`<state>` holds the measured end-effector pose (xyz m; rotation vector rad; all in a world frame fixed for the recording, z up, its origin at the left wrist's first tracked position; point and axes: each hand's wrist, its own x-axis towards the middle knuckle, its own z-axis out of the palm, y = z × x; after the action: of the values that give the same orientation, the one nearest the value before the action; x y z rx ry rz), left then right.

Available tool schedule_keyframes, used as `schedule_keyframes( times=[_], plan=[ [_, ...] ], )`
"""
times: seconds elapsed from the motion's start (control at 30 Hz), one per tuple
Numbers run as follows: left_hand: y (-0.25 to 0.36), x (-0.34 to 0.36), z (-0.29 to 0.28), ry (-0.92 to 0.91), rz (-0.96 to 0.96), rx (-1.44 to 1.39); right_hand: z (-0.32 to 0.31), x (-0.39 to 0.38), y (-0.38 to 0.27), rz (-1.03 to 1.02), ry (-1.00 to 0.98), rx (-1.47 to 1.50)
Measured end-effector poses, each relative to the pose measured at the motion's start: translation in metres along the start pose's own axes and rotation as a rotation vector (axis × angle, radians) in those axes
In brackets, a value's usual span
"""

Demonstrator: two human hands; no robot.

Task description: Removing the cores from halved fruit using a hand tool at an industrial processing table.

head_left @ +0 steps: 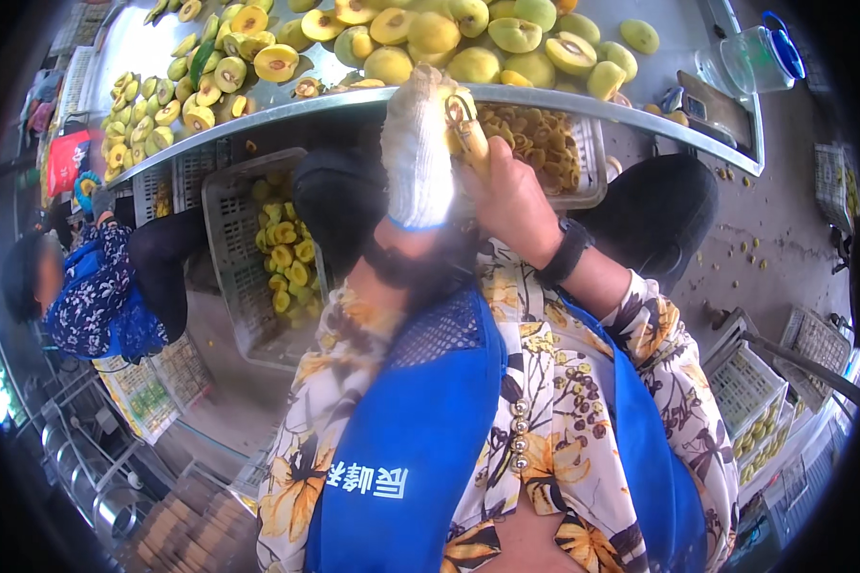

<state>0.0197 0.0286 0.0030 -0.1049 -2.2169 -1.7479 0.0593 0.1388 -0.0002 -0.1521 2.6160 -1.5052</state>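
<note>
My left hand (pixel 415 153), in a white, stained glove, is raised at the metal table's front rim (pixel 644 119), fingers curled toward the tool; what they hold is mostly hidden, with a bit of yellow showing. My right hand (pixel 518 201), bare, grips a tool with a pale handle (pixel 480 160) and a looped metal head that meets my left hand's fingers. Yellow-green fruit, whole (pixel 475 65) and halved (pixel 277 63), lies in piles on the table. Below it sit a crate of cut yellow pieces (pixel 540 143) and a crate of greenish-yellow fruit pieces (pixel 287 258).
A co-worker (pixel 105 296) in blue sits at the left, a hand near the table. A clear plastic jug (pixel 745 59) and a small tray (pixel 712 110) are at the table's right end. Crates (pixel 755 401) stand at lower right, metal racks and containers (pixel 115 487) at lower left.
</note>
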Motion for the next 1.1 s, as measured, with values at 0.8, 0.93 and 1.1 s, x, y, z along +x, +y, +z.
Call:
schedule_keyframes(
  times=[0.8, 0.93, 1.1],
  plan=[
    [-0.006, 0.02, -0.014, -0.036, -0.899, -0.716, 0.01, 0.002, -0.014, 0.495, -0.365, 0.619],
    [-0.005, 0.017, -0.007, 0.015, -0.769, -0.767, 0.002, 0.001, -0.018, 0.503, -0.433, 0.643],
    [0.013, 0.027, -0.013, -0.164, -0.827, -0.727, 0.004, -0.001, -0.017, 0.395, -0.326, 0.408]
  ],
)
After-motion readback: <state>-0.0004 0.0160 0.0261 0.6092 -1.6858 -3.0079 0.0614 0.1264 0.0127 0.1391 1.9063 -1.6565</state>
